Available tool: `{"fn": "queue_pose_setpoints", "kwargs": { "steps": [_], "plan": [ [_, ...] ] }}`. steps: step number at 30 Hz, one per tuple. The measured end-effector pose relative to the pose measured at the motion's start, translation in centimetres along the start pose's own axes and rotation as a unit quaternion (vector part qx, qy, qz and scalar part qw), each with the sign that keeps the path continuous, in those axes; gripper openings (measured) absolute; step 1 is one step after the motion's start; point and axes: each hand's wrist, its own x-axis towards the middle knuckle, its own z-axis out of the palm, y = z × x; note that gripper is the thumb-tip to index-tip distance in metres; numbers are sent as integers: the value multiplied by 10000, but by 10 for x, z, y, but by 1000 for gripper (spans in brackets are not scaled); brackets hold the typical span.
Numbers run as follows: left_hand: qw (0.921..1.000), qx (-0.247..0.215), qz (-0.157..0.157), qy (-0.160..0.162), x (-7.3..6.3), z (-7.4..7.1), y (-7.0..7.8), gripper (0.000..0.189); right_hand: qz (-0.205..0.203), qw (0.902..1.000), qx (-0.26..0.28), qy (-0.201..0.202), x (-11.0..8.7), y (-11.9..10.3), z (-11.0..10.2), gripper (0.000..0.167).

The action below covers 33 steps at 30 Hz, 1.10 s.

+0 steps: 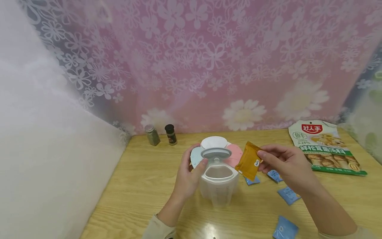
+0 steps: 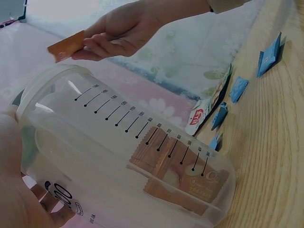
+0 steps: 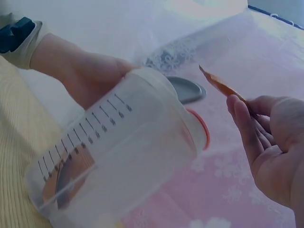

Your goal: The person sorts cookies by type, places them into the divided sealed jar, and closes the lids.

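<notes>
A translucent storage container (image 1: 221,196) with several compartments stands on the table. Its grey flip lid (image 1: 216,153) is raised above the front compartment's opening, while the pale blue lid (image 1: 196,156) and pink lid (image 1: 235,153) are down. My left hand (image 1: 189,177) grips the container's left side, thumb near the grey lid. To the right of the opening, my right hand (image 1: 287,167) pinches an orange packet (image 1: 248,162) by its edge. Through the wall in the left wrist view, orange-brown packets (image 2: 190,185) lie at the compartment's bottom; the right wrist view shows them too (image 3: 71,173).
Several blue packets (image 1: 288,195) lie on the wooden table (image 1: 143,186) to the right. Behind them is a mushroom soup seasoning bag (image 1: 326,149). A green-filled spice jar (image 1: 153,136) and a black-capped bottle (image 1: 171,135) stand at the back left, before a floral curtain (image 1: 209,73).
</notes>
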Motion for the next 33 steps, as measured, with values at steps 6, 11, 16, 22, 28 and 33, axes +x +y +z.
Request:
{"fn": "queue_pose_setpoints", "kwargs": {
  "steps": [6,11,16,22,28,33],
  "plan": [
    [9999,-31,89,-57,0,0,-2,50,-568,9973,-323,333,9,0,23,19],
    [9999,-68,68,-65,-1,-1,-3,50,-896,9915,-873,359,11,6,36,16],
    [9999,-36,80,-49,0,-1,-3,50,-1588,9834,-847,232,15,9,46,22],
    [9999,-3,145,-72,0,-1,-4,50,-1921,9727,-1274,-279,18,10,50,32],
    [9998,-44,135,-114,-1,-1,-7,50,-2250,9627,-1281,-782,20,15,51,37],
    [9998,-26,153,-112,2,-1,-5,50,-2162,9628,-1351,-898,23,15,53,37]
  ]
}}
